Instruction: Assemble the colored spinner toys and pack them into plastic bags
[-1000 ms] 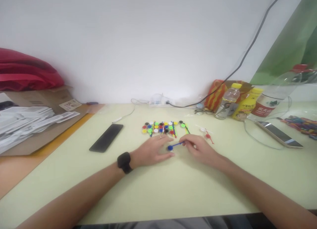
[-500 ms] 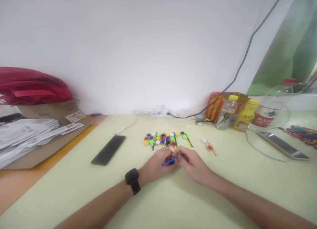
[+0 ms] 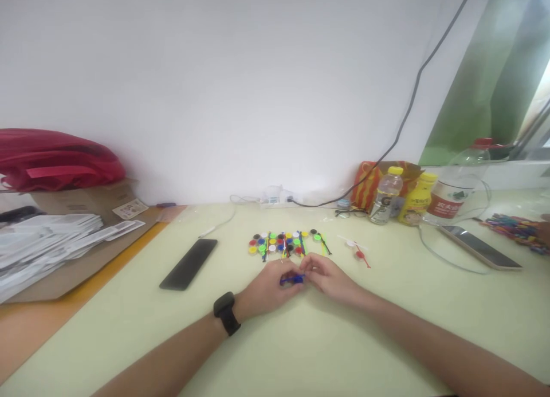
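Both hands meet over the middle of the desk [image 3: 309, 345], on the near-edge side of the rows of caps [image 3: 272, 242] and strips. The left hand [image 3: 267, 288], a watch [image 3: 227, 313] on its wrist, curls its thumb and fingers around the blue piece [image 3: 295, 279], pinching it. The right hand [image 3: 334, 278] has its fingers bunched at the right end of the blue piece; whether they grip it, I cannot tell. Beyond the right hand, toward the desk's right edge, lies a red cap [image 3: 359, 255] beside a white one. A black phone [image 3: 189, 265] lies near the left edge, a second phone [image 3: 481, 247] toward the right edge. By the far right corner stand a clear bottle [image 3: 385, 201], a yellow bottle [image 3: 416, 203] and a large bottle [image 3: 447, 202].
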Motion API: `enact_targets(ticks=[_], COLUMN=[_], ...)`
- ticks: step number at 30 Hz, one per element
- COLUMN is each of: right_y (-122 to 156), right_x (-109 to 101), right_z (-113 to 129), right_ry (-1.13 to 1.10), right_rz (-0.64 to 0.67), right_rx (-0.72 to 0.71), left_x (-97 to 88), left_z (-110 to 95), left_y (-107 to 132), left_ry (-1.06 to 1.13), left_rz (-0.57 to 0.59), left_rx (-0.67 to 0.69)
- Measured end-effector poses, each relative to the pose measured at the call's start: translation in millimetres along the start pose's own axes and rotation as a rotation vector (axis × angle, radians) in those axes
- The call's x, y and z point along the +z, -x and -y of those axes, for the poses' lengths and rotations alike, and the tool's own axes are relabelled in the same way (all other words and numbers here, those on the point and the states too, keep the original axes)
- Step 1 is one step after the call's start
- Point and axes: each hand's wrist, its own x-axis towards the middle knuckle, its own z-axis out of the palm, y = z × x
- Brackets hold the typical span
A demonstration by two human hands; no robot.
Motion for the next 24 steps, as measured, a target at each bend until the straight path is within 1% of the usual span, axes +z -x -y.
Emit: enact_targets(ticks=[5,9,12,16,21,24], right_y=[0.3,1.4,2.1,4.2,6.3,6.2], right_x=[-0.2,-0.4,-0.8,-0.3,2.7,3.8], right_z=[1.0,2.7,5.0,7.0,6.6,6.0], right_ry=[0.058,0.098,0.087,0.066,0.134,0.176], right_rz=[0.021,0.015,0.021,0.043,-0.013,-0.035], right_rx=[-0.040,-0.023,-0.004,-0.008,-0.050,-0.085], left_x=[1.4,1.5,2.2,3.0,3.0,2.7], left_z=[2.6,2.3,2.3,1.9,2.7,4.1], left_y=[0.1,0.0,-0.2,-0.3,-1.1,-2.5], left_ry=[0.009,0.035,0.084,0.096,0.088,0.130], left_rz=[-0.014,-0.033,-0.047,-0.077,-0.115,-0.111], left_rx=[-0.003,-0.011,-0.021,0.017,-0.005,-0.041])
